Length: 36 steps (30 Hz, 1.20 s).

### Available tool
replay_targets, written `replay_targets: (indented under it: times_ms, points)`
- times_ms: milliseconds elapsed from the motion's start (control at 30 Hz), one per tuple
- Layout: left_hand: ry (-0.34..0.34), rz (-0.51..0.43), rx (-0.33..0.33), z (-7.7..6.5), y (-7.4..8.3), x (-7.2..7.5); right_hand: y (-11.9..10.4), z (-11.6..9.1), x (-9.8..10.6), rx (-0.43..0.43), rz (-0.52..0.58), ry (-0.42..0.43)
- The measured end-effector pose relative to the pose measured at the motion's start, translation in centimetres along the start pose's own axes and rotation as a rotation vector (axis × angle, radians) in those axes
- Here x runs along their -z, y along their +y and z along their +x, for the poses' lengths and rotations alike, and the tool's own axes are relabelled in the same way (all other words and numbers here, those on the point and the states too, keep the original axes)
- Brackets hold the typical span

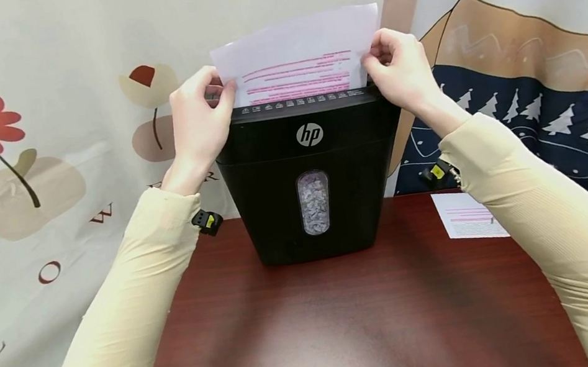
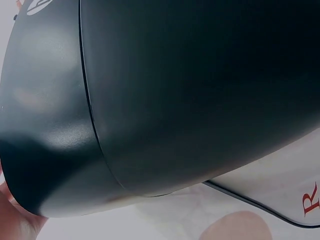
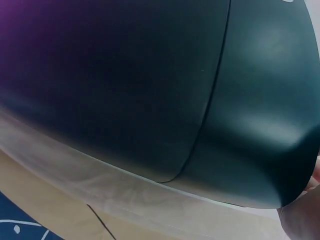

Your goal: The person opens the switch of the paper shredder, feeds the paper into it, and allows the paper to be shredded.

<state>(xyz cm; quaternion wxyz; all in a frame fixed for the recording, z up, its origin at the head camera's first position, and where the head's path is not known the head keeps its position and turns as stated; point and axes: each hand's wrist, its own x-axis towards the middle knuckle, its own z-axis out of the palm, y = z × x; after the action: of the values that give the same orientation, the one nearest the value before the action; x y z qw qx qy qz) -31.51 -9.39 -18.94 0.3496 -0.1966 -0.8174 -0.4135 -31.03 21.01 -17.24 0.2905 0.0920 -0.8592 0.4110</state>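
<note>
A white sheet of paper (image 1: 297, 48) with pink-marked lines stands upright at the top of a black HP paper shredder (image 1: 273, 199), its lower edge hidden behind the shredder's front rim. My left hand (image 1: 201, 116) pinches the sheet's left edge between thumb and fingers, just above the shredder's left corner. On the opposite side my right hand (image 1: 403, 68) pinches the right edge at about the same height. Both wrist views are mostly filled by the shredder's dark body (image 2: 175, 100), with only a bit of each hand at a lower corner. Paper shreds (image 1: 315, 202) show through the front window.
Another printed sheet (image 1: 468, 215) with pink lines lies on the reddish-brown table (image 1: 315, 331), right of the shredder and partly behind my right sleeve. A patterned curtain (image 1: 56, 54) hangs close behind. A black cord (image 2: 255, 202) runs beside the shredder in the left wrist view.
</note>
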Motion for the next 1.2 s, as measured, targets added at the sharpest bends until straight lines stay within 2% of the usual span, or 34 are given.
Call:
replay_targets:
  times_ms: [233,467,733,1000,1200]
  points:
    - [-0.006,-0.004,0.030,0.3,0.1,0.0,-0.7,0.4,-0.1,-0.010,0.090,0.019]
    - [0.020,-0.101,0.070,1.0,0.4,-0.1,-0.6,0.5,-0.4,-0.047,0.132,0.029]
    - [0.023,-0.079,0.074,0.9,-0.1,-0.6,-0.3,0.3,-0.7,-0.035,0.120,0.036]
    - [0.022,-0.058,0.071,0.8,-0.3,-0.8,-0.1,0.3,-0.9,-0.028,0.037,0.031]
    - [0.015,-0.049,0.074,0.7,-0.5,-0.9,-0.1,0.1,-1.1,-0.036,0.035,0.034]
